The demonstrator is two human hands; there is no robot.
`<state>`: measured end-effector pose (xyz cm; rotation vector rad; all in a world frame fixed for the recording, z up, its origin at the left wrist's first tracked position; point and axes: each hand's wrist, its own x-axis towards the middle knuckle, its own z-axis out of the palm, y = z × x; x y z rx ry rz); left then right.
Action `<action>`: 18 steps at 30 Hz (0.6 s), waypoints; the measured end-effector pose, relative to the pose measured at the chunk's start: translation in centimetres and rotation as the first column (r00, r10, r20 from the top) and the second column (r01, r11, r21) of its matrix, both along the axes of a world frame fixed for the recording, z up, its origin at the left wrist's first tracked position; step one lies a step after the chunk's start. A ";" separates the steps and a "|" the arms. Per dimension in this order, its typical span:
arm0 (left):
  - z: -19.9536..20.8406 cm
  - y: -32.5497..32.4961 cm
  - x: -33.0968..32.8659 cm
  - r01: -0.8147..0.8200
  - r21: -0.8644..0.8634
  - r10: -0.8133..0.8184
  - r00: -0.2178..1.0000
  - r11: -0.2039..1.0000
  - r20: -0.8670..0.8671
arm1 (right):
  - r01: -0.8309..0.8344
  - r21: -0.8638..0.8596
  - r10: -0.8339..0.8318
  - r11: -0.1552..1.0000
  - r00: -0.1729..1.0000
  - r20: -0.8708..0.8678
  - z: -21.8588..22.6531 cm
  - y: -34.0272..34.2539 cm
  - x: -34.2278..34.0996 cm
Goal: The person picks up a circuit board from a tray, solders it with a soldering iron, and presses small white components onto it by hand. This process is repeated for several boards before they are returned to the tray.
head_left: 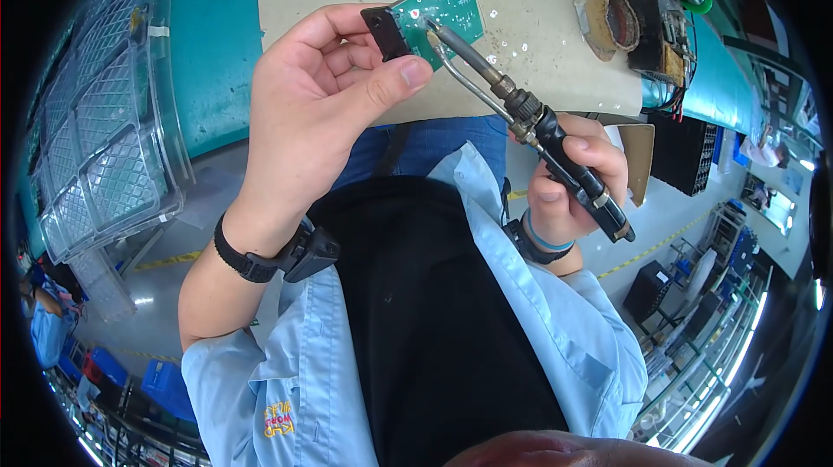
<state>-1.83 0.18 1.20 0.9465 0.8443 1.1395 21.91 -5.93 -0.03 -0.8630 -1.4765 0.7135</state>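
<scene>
The left hand (321,94) grips a green circuit board (447,12) above the tabletop (538,59), while the right hand (577,181) grasps a soldering iron (521,111), its tip touching the board.

Green circuit board (447,7), black part attached, held tilted; soldering iron (521,111) tip touching board.

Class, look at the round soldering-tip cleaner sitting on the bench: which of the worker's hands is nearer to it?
Right. The right hand, gripping the soldering iron, sits just below the tip cleaner. The left hand, holding the green circuit board, is farther off to its left.
</scene>
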 end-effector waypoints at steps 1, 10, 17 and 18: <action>-0.1 0.0 0.0 0.002 -0.005 -0.002 1.000 1.000 0.000 | 0.000 -0.006 0.000 1.000 1.000 0.007 0.0 0.0 0.0; -0.7 0.2 -0.3 -0.027 -0.022 0.028 0.997 0.999 0.069 | -0.042 0.022 0.037 0.999 0.983 0.177 -0.4 0.2 1.0; -0.4 0.3 -0.1 -0.055 -0.011 0.056 0.997 0.998 0.061 | -0.025 0.030 0.020 0.999 0.986 0.164 -0.3 0.2 0.9; -0.4 0.3 -0.1 -0.062 -0.007 0.062 0.997 0.998 0.055 | -0.026 0.030 0.020 0.999 0.986 0.163 -0.4 0.2 0.9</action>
